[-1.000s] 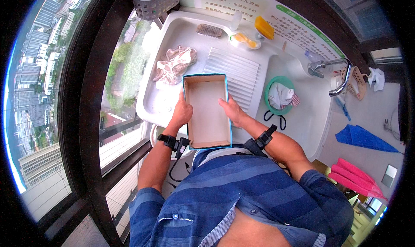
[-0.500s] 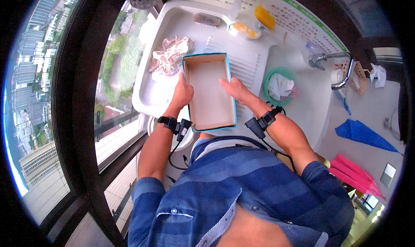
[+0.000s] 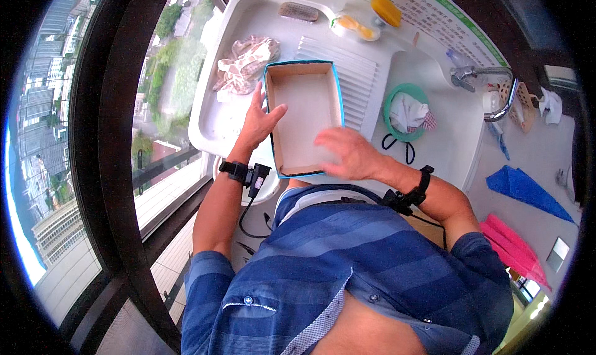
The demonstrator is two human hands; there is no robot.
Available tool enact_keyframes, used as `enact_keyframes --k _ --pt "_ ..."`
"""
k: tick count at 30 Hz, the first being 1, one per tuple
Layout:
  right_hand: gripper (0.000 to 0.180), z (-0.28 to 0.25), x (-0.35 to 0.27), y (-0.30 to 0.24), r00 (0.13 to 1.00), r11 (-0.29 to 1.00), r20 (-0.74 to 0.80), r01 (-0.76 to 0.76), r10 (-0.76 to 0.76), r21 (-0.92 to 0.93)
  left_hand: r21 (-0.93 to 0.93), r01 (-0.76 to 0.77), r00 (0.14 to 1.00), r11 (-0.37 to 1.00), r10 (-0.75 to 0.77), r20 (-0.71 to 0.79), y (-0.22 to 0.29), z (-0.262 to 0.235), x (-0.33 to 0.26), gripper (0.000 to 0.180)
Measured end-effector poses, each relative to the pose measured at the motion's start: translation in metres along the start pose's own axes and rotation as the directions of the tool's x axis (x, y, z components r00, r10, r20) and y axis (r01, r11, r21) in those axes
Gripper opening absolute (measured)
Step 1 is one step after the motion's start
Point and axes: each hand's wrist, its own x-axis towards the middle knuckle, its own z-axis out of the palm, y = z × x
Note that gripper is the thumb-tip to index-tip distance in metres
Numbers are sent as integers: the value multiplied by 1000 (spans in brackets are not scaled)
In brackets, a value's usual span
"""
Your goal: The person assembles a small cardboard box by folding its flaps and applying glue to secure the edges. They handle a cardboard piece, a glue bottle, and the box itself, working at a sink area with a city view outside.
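Observation:
A shallow cardboard box [image 3: 304, 116] with blue outer edges and a bare beige inside lies open side up over the sink's ribbed washboard [image 3: 355, 69]. My left hand [image 3: 257, 122] straddles its left wall, the thumb over the inside and the fingers along the outside. Over the near right part of the box is my right hand [image 3: 354, 155], smeared by motion, its thumb and fingers apart with nothing between them. Whether it touches the box, I cannot tell. A crumpled patterned cloth [image 3: 242, 63] lies just beyond my left hand.
In the basin sits a green bowl [image 3: 390, 107] with a white cloth [image 3: 406, 113], beside a dark looped cord [image 3: 400, 149]. Along the back are a brush [image 3: 298, 11] and a yellow sponge [image 3: 386, 8]. The tap [image 3: 496, 94] juts in at right; a window stands at left.
My right hand has let go of the box's right wall and moved nearer to my body. My left thumb has lifted over the box's inside. The box sits slightly higher in view.

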Motion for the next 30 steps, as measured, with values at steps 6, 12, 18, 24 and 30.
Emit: enact_keyframes --k 6,12,18,24,30 --pt "28 40 3 -4 851 995 524 8 43 -94 138 -11 998 990 18 -54 28 -4 -43 96" --pt "14 58 0 2 881 987 466 -6 80 -158 556 -337 941 760 259 217 48 -7 -118 83" --pt "17 58 -1 -1 869 983 482 -23 110 -182 714 -501 864 489 235 445 44 16 -141 63" --pt "28 45 -5 -1 867 986 477 -83 142 -142 674 -494 866 549 239 440 38 27 -130 38" --pt "24 15 -9 3 907 990 398 -116 136 -76 686 -479 872 547 206 444 38 25 -125 20"
